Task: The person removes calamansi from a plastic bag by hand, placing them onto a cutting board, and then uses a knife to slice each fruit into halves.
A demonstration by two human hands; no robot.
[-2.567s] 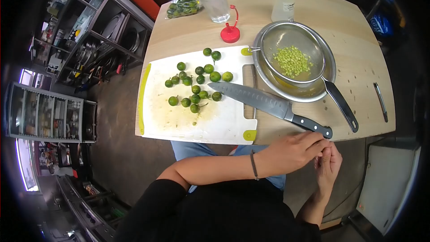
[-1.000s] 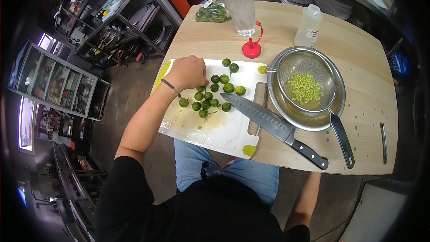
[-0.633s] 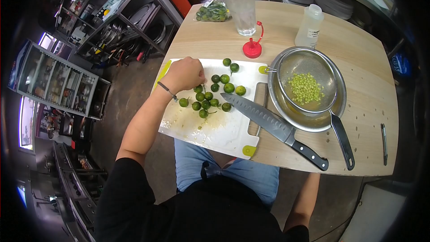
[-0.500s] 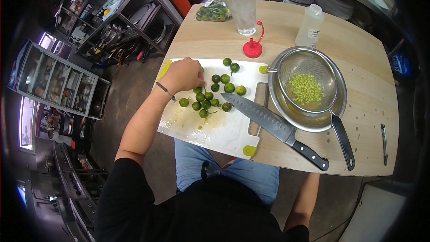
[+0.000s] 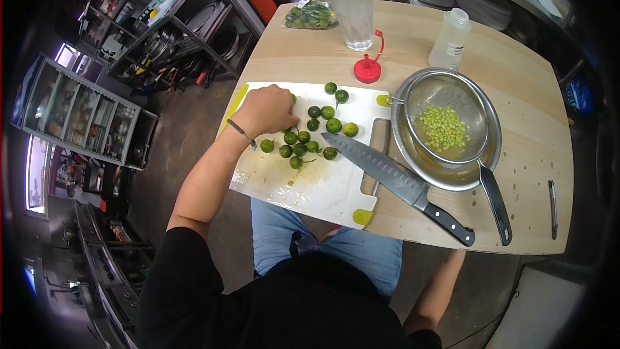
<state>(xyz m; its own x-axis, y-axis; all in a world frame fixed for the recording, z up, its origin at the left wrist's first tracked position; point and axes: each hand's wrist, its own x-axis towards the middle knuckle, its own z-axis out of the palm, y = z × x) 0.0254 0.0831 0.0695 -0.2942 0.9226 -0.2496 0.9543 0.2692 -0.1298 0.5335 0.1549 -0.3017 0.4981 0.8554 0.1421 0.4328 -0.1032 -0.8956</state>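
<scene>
My left hand [image 5: 270, 110] rests over the upper left of the white cutting board [image 5: 258, 178], its fingers curled down among several small green citrus fruits [image 5: 300, 149]. Whatever its fingertips hold is hidden. A large knife [image 5: 387, 174] lies across the board's right side, tip near the fruits and black handle on the table. Right of it, a fine strainer [image 5: 449, 113] with green seeds [image 5: 444, 128] sits on a metal bowl [image 5: 413, 155]. My right hand is out of sight below the table edge; only the forearm shows.
On the wooden table [image 5: 523, 90] stand a clear plastic cup [image 5: 355, 16], a squeeze bottle [image 5: 451, 39] and its red cap [image 5: 367, 70]. A bag of green fruits [image 5: 310, 14] lies at the back left. At the right is a pen [image 5: 553, 210].
The view has shifted slightly, moving the table items a little rightward in the frame. My left hand stays at the same spot on the board, fingers still curled.
</scene>
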